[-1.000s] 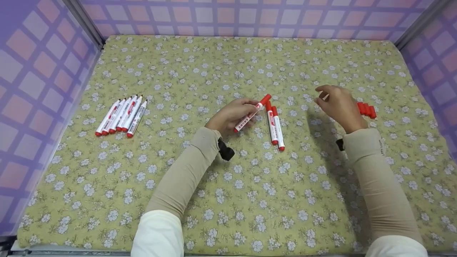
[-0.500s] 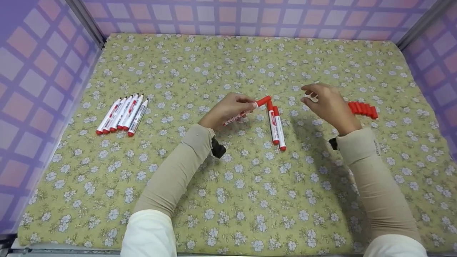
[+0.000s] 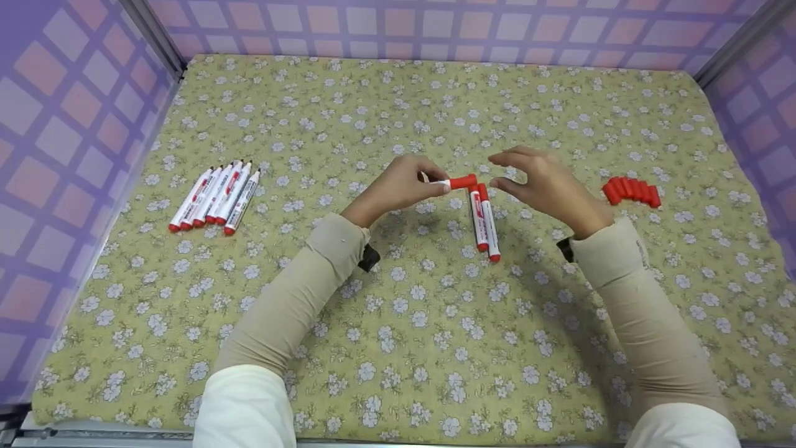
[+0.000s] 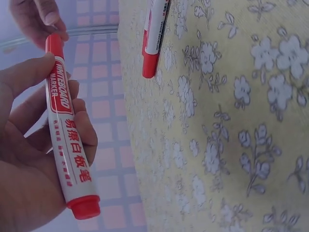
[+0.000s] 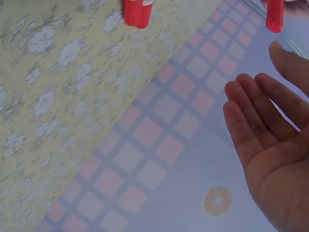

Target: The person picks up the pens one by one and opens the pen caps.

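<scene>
My left hand (image 3: 415, 182) holds a white whiteboard marker (image 4: 67, 140) up off the cloth, fingers and thumb curled round its barrel. Its red cap (image 3: 462, 182) points right. My right hand (image 3: 501, 172) hovers just right of that cap, thumb and forefinger spread, holding nothing. The right wrist view shows the bare open palm (image 5: 270, 145) with the cap (image 5: 275, 14) a little beyond the fingertips. Two more capped markers (image 3: 484, 221) lie side by side on the cloth below both hands.
Several markers (image 3: 214, 198) lie in a neat row at the left of the flowered yellow cloth (image 3: 398, 348). A row of loose red caps (image 3: 629, 190) sits to the right. Purple checked walls (image 3: 56, 155) close in the left, back and right sides.
My left hand has raised its marker and turned it level, cap to the right. My right hand has moved left from the loose caps to that cap.
</scene>
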Tool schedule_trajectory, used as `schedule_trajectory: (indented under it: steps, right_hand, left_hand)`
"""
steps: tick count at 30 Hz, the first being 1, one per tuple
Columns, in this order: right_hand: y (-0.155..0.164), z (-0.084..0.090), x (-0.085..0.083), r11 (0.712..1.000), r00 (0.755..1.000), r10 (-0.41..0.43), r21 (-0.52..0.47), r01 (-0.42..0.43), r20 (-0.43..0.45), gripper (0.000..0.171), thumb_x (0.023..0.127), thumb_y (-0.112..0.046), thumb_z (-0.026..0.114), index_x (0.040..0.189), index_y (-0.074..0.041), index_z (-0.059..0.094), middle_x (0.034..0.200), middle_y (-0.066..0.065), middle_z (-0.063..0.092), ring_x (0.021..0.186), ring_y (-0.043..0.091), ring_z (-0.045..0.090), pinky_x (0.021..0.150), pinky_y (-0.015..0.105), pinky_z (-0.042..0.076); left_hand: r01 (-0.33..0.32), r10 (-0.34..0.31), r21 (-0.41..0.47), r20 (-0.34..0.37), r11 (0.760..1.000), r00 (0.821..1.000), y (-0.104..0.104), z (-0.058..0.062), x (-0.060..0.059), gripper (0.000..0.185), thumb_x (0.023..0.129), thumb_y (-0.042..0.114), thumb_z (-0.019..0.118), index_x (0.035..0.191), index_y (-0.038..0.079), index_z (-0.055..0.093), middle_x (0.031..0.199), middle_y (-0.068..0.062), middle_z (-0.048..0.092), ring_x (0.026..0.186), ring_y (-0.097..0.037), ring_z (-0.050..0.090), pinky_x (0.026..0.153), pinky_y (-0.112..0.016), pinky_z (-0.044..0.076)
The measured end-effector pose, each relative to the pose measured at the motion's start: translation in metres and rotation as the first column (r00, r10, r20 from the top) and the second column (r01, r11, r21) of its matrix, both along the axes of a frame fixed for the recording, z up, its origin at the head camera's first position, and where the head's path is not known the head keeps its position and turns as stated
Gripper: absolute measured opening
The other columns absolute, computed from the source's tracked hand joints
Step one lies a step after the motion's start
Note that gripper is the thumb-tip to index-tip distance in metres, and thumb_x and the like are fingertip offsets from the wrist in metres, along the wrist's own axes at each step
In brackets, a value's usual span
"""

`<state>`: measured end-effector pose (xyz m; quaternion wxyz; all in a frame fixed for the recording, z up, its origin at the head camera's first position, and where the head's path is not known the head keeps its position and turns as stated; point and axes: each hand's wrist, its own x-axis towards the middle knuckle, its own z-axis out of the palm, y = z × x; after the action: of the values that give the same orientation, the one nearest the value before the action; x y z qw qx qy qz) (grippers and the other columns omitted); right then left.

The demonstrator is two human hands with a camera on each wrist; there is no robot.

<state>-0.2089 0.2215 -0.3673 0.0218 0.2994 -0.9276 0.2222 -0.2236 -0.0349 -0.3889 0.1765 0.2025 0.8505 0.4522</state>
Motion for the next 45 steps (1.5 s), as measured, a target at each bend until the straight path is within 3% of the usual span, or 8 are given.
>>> schedule_trajectory:
  steps: [10,17,30,38,45]
  right_hand:
    - [-0.024,0.003,0.003,0.988,0.987,0.157,0.019,-0.156,-0.019,0.036,0.092,-0.013,0.065,0.125,0.000,0.062,0.120,0.018,0.064,0.107,0.032,0.064,0.084,0.044,0.054]
    - [-0.036,0.003,0.002,0.981,0.982,0.191,0.043,-0.191,-0.007,0.037,0.093,-0.018,0.064,0.125,0.000,0.062,0.116,0.017,0.066,0.099,0.029,0.066,0.080,0.042,0.055]
    - [-0.052,0.003,0.003,0.977,0.978,0.207,0.040,-0.208,0.024,0.033,0.095,-0.016,0.061,0.123,0.001,0.063,0.105,0.016,0.069,0.086,0.024,0.068,0.074,0.036,0.056]
    - [-0.059,-0.001,0.006,0.973,0.971,0.212,0.115,-0.199,-0.111,0.025,0.096,-0.011,0.058,0.115,0.004,0.066,0.090,0.017,0.068,0.074,0.024,0.065,0.069,0.035,0.056]
    - [-0.064,-0.004,0.010,0.971,0.960,0.200,0.172,-0.168,-0.193,0.018,0.094,-0.008,0.059,0.107,0.002,0.068,0.086,0.016,0.071,0.071,0.026,0.065,0.067,0.037,0.056]
  left_hand:
    - [0.043,-0.055,-0.075,-0.164,0.996,0.985,-0.002,0.009,0.004,0.023,0.094,0.026,0.063,0.107,0.009,0.072,0.099,-0.003,0.060,0.082,-0.016,0.051,0.072,-0.029,0.044]
    - [0.058,-0.106,-0.170,-0.290,0.984,0.951,-0.004,0.013,0.008,0.025,0.095,0.026,0.061,0.110,0.009,0.071,0.102,-0.005,0.060,0.090,-0.016,0.056,0.081,-0.029,0.049]
    - [0.055,-0.184,-0.301,-0.419,0.952,0.889,-0.005,0.019,0.013,0.030,0.097,0.028,0.057,0.117,0.009,0.069,0.114,-0.007,0.064,0.102,-0.021,0.055,0.084,-0.033,0.050]
    - [0.047,-0.228,-0.352,-0.495,0.935,0.839,-0.004,0.016,0.014,0.031,0.099,0.029,0.053,0.119,0.010,0.066,0.116,-0.006,0.065,0.103,-0.021,0.055,0.084,-0.034,0.050]
    - [0.079,-0.250,-0.321,-0.538,0.944,0.805,-0.005,0.012,0.014,0.025,0.099,0.024,0.054,0.113,0.008,0.068,0.110,-0.007,0.067,0.099,-0.019,0.061,0.084,-0.032,0.051]
